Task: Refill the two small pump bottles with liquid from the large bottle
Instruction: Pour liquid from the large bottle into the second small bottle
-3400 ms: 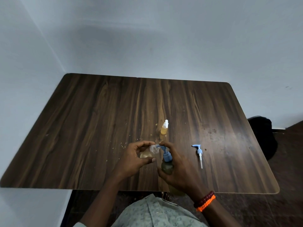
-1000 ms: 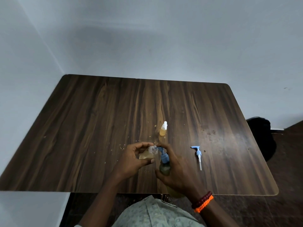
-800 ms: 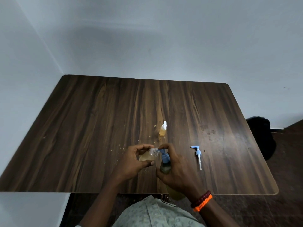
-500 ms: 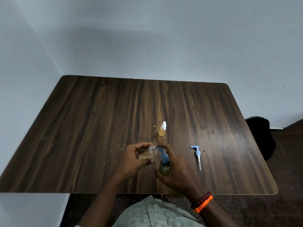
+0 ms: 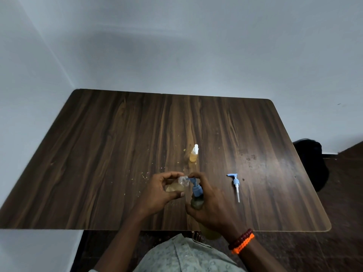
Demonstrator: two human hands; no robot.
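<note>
Large bottle (image 5: 197, 201) — olive-tinted liquid inside, blue pump head (image 5: 195, 186) fitted, spout pointing left into the mouth of a small clear bottle (image 5: 177, 185), which is open, pump removed, with pale yellow liquid in it. Second small bottle (image 5: 193, 154) — amber liquid, white pump on, upright farther back. Loose blue-and-white pump (image 5: 235, 184) lies flat to the right.

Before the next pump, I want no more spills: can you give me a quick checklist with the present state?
1. Left hand grips small clear bottle: ok.
2. Right hand holds large bottle, finger on its blue pump: ok.
3. Nozzle at the small bottle's mouth: ok.
4. Fill level: cannot tell.
5. Loose pump out of the way: ok.
6. Other small bottle capped, upright: ok.
</note>
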